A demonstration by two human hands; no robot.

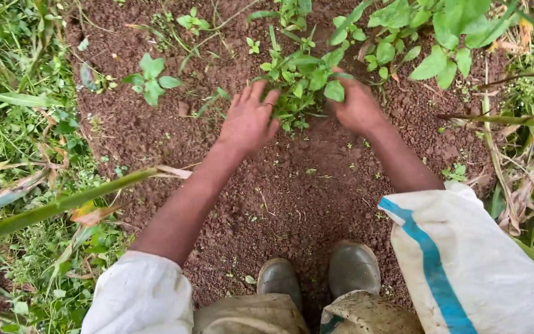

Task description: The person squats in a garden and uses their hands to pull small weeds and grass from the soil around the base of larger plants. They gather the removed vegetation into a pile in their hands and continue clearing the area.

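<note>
Reaching down to a leafy weed [301, 83], both hands are seen at its base, one on each side. The left hand [250, 120] is laid against the left of the weed with fingers spread and slightly curled, fingertips touching the lower stems; it is opened out rather than clenched, and nothing is gripped in it so far as can be seen. The right hand [356, 108] is pressed in at the right of the weed, its fingers hidden under the leaves, so whether stems are clasped there cannot be told. The weed is thus lodged between the two hands, rooted in the soil [298, 192], with its stems rising toward the camera and its leaves spread above both sets of knuckles. The right hand is set deeper into the foliage; the left is held just outside it.

Left of the weed, well apart, a small seedling [151, 79] is standing alone. Beyond and right of the weed, larger broad-leaved plants [446, 37] are crowded. Toward the viewer from the weed, two muddy boots [319, 272] are planted side by side. A white sack [465, 266] with a blue stripe is hung by the right forearm. Far left of the weed, grass [13, 124] is bordering the bed.
</note>
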